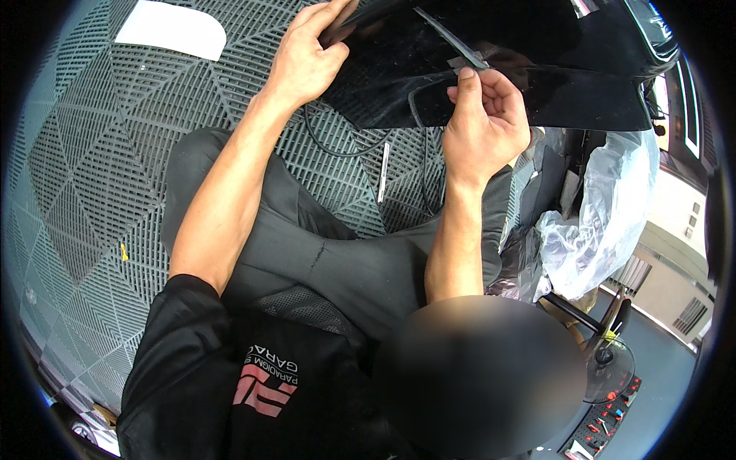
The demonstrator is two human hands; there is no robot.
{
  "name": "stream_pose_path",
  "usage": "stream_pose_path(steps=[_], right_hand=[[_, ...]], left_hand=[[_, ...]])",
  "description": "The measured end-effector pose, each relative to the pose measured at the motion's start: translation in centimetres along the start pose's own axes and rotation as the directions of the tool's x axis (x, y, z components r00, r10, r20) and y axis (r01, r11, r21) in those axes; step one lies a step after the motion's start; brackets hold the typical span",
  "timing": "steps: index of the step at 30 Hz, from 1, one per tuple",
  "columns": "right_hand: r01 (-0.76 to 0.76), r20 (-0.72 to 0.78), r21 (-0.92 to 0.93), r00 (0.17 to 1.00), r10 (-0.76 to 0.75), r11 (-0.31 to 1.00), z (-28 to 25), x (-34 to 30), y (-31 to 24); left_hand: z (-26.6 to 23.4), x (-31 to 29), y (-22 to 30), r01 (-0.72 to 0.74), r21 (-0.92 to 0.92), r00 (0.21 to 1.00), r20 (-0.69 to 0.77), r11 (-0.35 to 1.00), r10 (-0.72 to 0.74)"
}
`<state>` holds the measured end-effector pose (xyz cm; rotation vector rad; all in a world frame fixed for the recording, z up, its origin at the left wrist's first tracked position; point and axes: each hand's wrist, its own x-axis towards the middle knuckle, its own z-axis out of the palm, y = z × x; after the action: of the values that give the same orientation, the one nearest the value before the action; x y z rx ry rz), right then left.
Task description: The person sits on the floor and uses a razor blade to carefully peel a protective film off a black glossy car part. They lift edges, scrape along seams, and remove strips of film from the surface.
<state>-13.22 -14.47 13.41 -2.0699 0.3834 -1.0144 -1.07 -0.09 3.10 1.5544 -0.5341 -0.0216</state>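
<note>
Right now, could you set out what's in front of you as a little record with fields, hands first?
Left hand: at the edge of the glossy black panel; the hand shows, but how firmly it holds is unclear
Right hand: this hand pinches the lower end of a thin dark strip between thumb and finger, over the panel
Floor: grey slatted tiles
On the floor: white sheet, upper left; small yellow piece, left
Right side: crumpled clear plastic
</note>
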Motion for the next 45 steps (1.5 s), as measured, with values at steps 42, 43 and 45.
stream_pose_path(steps=[42, 43, 45], right_hand=[[-0.100, -0.386, 0.235, 0.903, 0.187, 0.967, 4.2, -2.0, 0.0], [-0.104, -0.391, 0.222, 0.901, 0.186, 0.969, 4.2, -2.0, 0.0], [-0.090, -0.394, 0.190, 0.905, 0.160, 0.978, 4.2, -1.9, -0.1]], left_hand=[[0.2, 0.0, 0.0, 0.000, -0.002, 1.000, 0.018, 1.000, 0.000], [0.2, 0.0, 0.0, 0.016, -0.036, 1.000, 0.019, 0.999, -0.015], [0.2, 0.0, -0.1, 0.028, -0.070, 0.999, 0.018, 0.997, -0.027]])
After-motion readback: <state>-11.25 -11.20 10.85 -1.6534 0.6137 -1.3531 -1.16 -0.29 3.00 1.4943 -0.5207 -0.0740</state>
